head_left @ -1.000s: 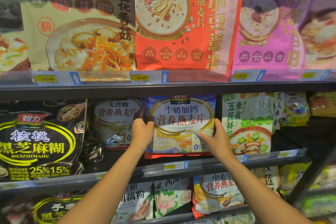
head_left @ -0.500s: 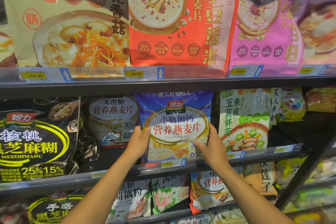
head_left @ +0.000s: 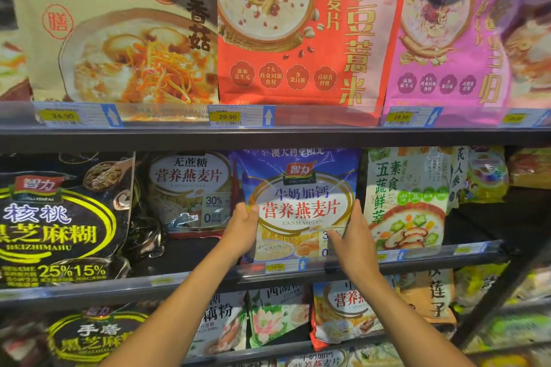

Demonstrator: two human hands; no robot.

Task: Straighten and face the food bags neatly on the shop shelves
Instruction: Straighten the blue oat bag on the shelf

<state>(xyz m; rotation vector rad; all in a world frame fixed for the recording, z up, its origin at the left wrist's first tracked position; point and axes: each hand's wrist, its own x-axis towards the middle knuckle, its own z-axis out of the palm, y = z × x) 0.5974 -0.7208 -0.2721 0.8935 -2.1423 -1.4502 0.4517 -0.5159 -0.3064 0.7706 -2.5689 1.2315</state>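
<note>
A person's left hand (head_left: pixel 241 232) grips the left edge of a blue oat bag (head_left: pixel 301 188) and the right hand (head_left: pixel 354 241) grips its right edge, hands apart. The bag stands upright at the front of the middle shelf (head_left: pixel 179 280), label forward, nearly squared. The white bag (head_left: pixel 190 188) beside it sits further back, and a lower bag (head_left: pixel 343 313) tilts, so much seems left.

Both forearms extended toward 12 o'clock; left hand (head_left: pixel 242 229) and right hand (head_left: pixel 355 237) pinched the sides of the blue plastic food bag (head_left: pixel 301 185).
</note>
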